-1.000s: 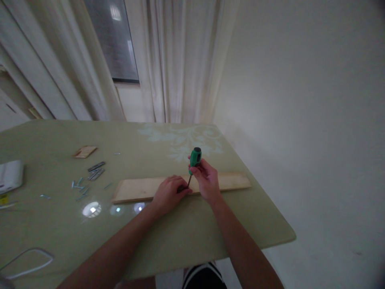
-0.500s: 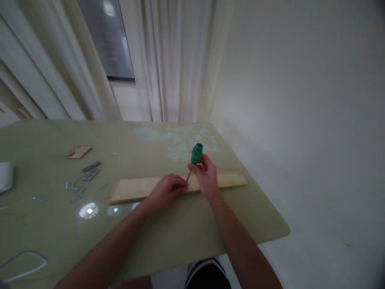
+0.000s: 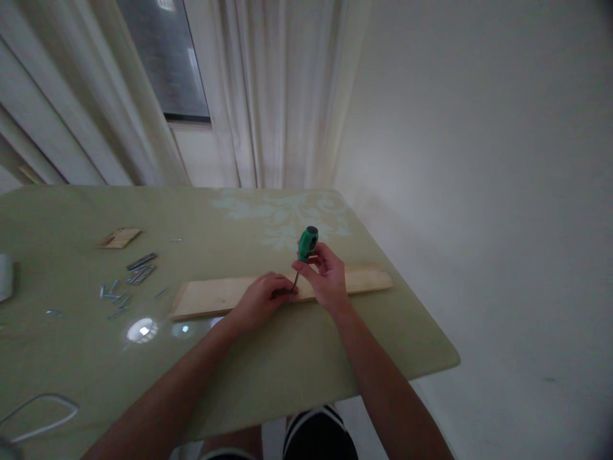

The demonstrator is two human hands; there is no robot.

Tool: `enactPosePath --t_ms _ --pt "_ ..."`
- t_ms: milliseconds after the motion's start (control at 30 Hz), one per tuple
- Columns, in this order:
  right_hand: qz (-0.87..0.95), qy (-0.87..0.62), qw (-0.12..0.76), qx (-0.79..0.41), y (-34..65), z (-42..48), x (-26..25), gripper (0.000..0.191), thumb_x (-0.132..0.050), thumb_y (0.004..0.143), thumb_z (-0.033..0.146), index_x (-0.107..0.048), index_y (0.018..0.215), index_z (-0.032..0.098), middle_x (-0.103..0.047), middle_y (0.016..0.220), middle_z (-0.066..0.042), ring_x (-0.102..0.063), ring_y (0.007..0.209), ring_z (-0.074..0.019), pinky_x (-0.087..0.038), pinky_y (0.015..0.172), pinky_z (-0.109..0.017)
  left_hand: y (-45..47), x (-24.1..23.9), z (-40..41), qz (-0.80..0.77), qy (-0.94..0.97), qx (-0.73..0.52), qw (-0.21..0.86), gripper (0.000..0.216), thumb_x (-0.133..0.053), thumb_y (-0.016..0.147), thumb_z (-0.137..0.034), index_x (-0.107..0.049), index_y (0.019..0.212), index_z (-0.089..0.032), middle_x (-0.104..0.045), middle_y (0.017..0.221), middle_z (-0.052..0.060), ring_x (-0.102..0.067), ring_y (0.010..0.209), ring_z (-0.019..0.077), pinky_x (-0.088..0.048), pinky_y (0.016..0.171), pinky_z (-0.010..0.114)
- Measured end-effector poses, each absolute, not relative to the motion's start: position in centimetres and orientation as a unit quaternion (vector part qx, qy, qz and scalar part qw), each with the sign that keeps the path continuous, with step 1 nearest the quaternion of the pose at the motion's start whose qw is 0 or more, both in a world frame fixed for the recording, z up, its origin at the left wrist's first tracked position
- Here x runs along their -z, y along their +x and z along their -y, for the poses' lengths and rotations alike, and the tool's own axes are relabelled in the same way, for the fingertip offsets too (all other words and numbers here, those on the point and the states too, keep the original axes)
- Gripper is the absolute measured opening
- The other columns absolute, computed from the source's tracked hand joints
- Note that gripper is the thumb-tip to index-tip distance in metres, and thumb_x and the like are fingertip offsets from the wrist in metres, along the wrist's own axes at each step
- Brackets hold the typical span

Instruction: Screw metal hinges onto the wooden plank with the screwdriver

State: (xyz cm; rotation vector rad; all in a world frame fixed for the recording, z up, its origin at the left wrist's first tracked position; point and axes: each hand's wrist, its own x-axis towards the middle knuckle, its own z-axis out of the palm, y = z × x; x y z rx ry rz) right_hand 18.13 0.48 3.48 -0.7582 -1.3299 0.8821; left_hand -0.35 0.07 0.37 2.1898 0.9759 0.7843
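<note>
A screwdriver with a green and black handle (image 3: 307, 243) stands slightly tilted over a long wooden board (image 3: 204, 298). My right hand (image 3: 329, 278) is closed around the lower handle, with thumb and fingers pinching it. The thin shaft runs down to the fingertips of my left hand (image 3: 262, 298). My left hand rests on the board's near edge, fingers bent together around the screwdriver's tip. Whatever small piece lies between those fingertips is too hidden to name.
Left of the board lie several screws (image 3: 115, 295) and several metal hinges or plates (image 3: 142, 271). A small wooden piece (image 3: 119, 238) is farther back. A white cable (image 3: 48, 421) curls at the table's front left. A wall (image 3: 502, 223) stands to the right.
The screwdriver handle has turned in my right fingers and leans a little less to the right. My left hand stays at the tip. The whole view has shifted slightly.
</note>
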Motion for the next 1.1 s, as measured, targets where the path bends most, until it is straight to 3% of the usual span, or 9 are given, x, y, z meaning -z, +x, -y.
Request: enactPosePath --t_ms 167,300,467,567,800,967,1100 --pt "0.58 -0.305 0.624 -0.425 18.5 -0.6 -3.2 0.039 -0.083 0.084 0.038 -0.07 0.12 0.028 -0.074 0.097 -0.003 -0.07 0.088 -0.0182 -0.059 0.086 -0.035 -0.1 0.0 0.0 -0.421 0.806 -0.298 0.29 0.013 -0.069 0.092 -0.032 -0.079 0.092 -0.023 -0.076 0.09 0.004 -0.066 0.086 0.0211 -0.048 0.079 0.031" --pt "0.578 -0.286 0.618 -0.45 18.4 -0.5 -3.2 0.033 -0.071 0.095 0.045 -0.067 0.123 0.027 -0.076 0.106 -0.006 -0.072 0.1 -0.0212 -0.057 0.096 -0.041 0.1 0.0 0.3 -0.447 0.794 -0.299 0.285 0.015 -0.071 0.09 -0.035 -0.079 0.091 -0.022 -0.074 0.088 0.005 -0.065 0.081 0.0202 -0.048 0.075 0.031" --pt "0.566 -0.334 0.635 -0.406 18.3 -0.5 -2.9 0.035 -0.085 0.082 0.042 -0.072 0.11 0.026 -0.076 0.098 -0.005 -0.071 0.09 -0.0206 -0.058 0.087 -0.037 0.2 0.1 0.4 -0.458 0.79 -0.302 0.272 0.013 -0.074 0.089 -0.034 -0.079 0.088 -0.023 -0.072 0.084 0.003 -0.064 0.077 0.0186 -0.046 0.072 0.03" --pt "0.568 -0.345 0.625 -0.41 18.5 -0.3 -3.1 0.036 -0.084 0.084 0.04 -0.072 0.115 0.027 -0.076 0.095 -0.004 -0.072 0.087 -0.0201 -0.058 0.086 -0.037 0.2 0.0 0.5 -0.457 0.79 -0.303 0.276 0.013 -0.075 0.089 -0.034 -0.079 0.086 -0.022 -0.071 0.082 0.003 -0.063 0.076 0.018 -0.046 0.072 0.029" --pt "0.578 -0.289 0.618 -0.448 18.4 0.2 -4.0 0.049 -0.065 0.099 0.046 -0.05 0.143 0.029 -0.077 0.115 -0.008 -0.074 0.103 -0.0231 -0.055 0.097 -0.044 -0.1 -0.3 0.4 -0.402 0.815 -0.302 0.288 0.011 -0.069 0.093 -0.027 -0.078 0.097 -0.022 -0.076 0.094 0.004 -0.065 0.091 0.0207 -0.049 0.082 0.031" --pt "0.58 -0.349 0.638 -0.367 18.6 -0.3 -3.3 0.041 -0.084 0.084 0.041 -0.069 0.119 0.028 -0.074 0.103 -0.004 -0.069 0.09 -0.0201 -0.057 0.081 -0.035 -0.1 -0.1 0.4 -0.414 0.818 -0.297 0.268 0.008 -0.07 0.092 -0.027 -0.077 0.092 -0.024 -0.076 0.091 0.003 -0.065 0.089 0.0212 -0.048 0.082 0.032" --pt "0.582 -0.344 0.649 -0.35 18.6 -0.3 -3.1 0.042 -0.082 0.086 0.038 -0.068 0.125 0.029 -0.073 0.1 -0.004 -0.068 0.089 -0.0199 -0.057 0.085 -0.038 0.1 -0.1 0.6 -0.444 0.804 -0.3 0.257 0.012 -0.073 0.091 -0.033 -0.076 0.085 -0.022 -0.073 0.085 0.003 -0.063 0.083 0.0203 -0.047 0.077 0.031"
